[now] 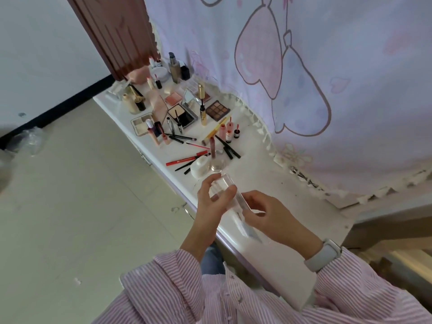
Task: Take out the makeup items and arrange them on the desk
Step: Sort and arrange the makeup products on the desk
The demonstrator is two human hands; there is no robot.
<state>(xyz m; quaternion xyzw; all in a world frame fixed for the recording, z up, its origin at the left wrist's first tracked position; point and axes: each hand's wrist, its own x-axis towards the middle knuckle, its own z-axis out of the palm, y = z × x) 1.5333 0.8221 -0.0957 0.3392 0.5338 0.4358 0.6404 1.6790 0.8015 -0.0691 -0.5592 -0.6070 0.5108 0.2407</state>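
**Op:** Pink-striped sleeves (233,300) fill the bottom of my head view, and both hands are up over the near end of the white desk (292,197).

**Eng:** Grip state?

**Op:** Left hand (211,202) has fingers and thumb curled round the upper end of a clear plastic box (230,197). Right hand (273,218) pinches its lower end. White watch (323,256) on the right wrist. The box is tilted, held above the desk edge and not resting on it. It's see-through and blurred, so I can't tell what's inside.

**Eng:** Where's the makeup?

**Op:** Spread on the far half of the desk, well apart from the hands. Nearest the hands: a white round jar (199,168) just beside a clear round lid (217,165). A red pencil (187,159) lies flat by the jar, with black liners around it. Further back, a brown eyeshadow palette (217,110), a gold mascara tube (203,111) standing upright, and an open powder compact (181,115). At the far end, a foundation pump bottle (174,70) stands upright next to a black box (185,71).

**Eng:** Background?

**Op:** Cartoon-print curtain (304,78) hangs along the desk's right side. Brown door frame (117,31) at top left, pale floor tiles (70,195) on the left.
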